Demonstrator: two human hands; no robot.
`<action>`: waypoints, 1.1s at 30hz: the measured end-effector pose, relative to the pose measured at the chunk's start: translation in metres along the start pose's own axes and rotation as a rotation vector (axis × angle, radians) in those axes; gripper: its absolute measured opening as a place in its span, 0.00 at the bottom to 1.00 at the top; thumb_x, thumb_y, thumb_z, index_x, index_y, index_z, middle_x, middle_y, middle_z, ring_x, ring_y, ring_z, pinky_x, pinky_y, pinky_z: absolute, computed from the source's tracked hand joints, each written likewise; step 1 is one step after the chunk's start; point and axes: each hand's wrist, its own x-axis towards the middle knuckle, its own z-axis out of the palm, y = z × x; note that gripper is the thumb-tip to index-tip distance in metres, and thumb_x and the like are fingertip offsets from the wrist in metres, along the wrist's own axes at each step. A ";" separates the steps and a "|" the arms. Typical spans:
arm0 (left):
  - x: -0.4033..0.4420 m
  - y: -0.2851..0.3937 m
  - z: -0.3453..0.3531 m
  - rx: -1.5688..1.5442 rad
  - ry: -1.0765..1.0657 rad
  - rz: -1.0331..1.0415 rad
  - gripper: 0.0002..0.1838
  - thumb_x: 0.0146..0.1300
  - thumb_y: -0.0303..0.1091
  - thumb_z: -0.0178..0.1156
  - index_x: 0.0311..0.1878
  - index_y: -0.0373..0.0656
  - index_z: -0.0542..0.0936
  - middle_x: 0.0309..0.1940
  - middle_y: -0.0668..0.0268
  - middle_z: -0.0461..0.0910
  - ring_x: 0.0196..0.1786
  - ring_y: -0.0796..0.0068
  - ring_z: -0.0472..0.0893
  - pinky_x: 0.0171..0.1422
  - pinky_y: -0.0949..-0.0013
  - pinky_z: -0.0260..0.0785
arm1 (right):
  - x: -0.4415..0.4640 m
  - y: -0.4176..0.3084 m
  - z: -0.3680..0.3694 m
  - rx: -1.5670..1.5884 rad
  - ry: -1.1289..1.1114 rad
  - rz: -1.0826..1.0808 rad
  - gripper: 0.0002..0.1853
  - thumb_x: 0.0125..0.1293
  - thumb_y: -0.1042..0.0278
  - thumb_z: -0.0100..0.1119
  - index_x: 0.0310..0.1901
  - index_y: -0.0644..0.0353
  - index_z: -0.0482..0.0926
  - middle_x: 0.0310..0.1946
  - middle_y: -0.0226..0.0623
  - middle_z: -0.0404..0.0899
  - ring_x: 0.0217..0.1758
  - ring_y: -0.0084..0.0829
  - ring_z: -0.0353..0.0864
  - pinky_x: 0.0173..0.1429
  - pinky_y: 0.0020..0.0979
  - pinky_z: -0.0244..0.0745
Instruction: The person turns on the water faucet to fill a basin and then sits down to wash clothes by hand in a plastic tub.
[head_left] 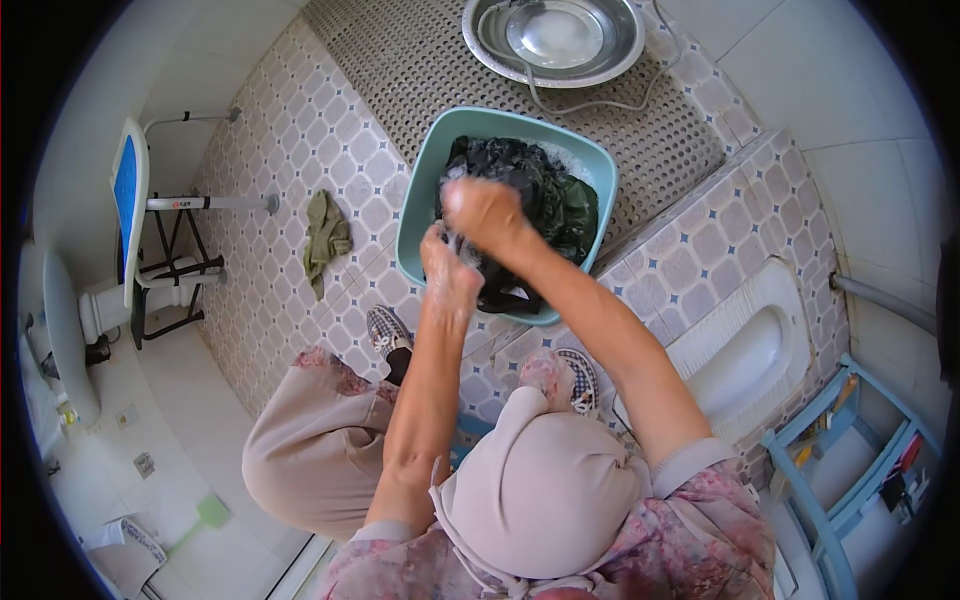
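A square green-blue plastic basin (pixel 408 225) stands on the floor in front of me. Inside it lies a heap of wet dark clothing (pixel 565 205), black and dark green, with suds at the upper right. My left hand (pixel 450 278), wet and foamy, is closed on a bunched part of the dark clothing at the basin's left side. Just above and to the right, my right hand (pixel 487 215) is clenched over the same cloth, its knuckles smeared by motion. The hands are close together, and the cloth between them is mostly hidden.
A metal bowl (pixel 480 50) with a grey hose (pixel 600 104) sits on the perforated mat (pixel 370 70). An olive cloth (pixel 325 240) lies on the tiles. A squat toilet (pixel 750 350) and blue rack (pixel 810 510) are right; a blue-seated chair (pixel 127 205) stands left.
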 end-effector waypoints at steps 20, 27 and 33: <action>0.005 0.039 -0.012 -0.100 -0.372 0.144 0.15 0.72 0.42 0.57 0.53 0.41 0.78 0.51 0.61 0.82 0.54 0.62 0.81 0.64 0.54 0.72 | 0.001 0.062 -0.073 0.664 -0.563 0.285 0.16 0.59 0.54 0.72 0.37 0.58 0.83 0.39 0.33 0.85 0.44 0.24 0.79 0.53 0.27 0.71; -0.003 0.048 -0.024 -0.014 -0.378 0.344 0.06 0.66 0.32 0.63 0.42 0.44 0.77 0.41 0.66 0.81 0.46 0.70 0.80 0.56 0.62 0.74 | -0.016 0.059 -0.077 0.951 -0.298 0.326 0.05 0.59 0.71 0.63 0.36 0.60 0.78 0.43 0.34 0.81 0.53 0.27 0.77 0.61 0.29 0.67; 0.001 0.039 -0.023 0.007 -0.379 0.391 0.06 0.64 0.28 0.65 0.41 0.46 0.76 0.39 0.67 0.80 0.43 0.75 0.79 0.52 0.66 0.74 | -0.027 0.039 -0.062 0.902 0.071 0.369 0.04 0.56 0.77 0.56 0.34 0.61 0.77 0.37 0.32 0.81 0.48 0.25 0.78 0.59 0.28 0.69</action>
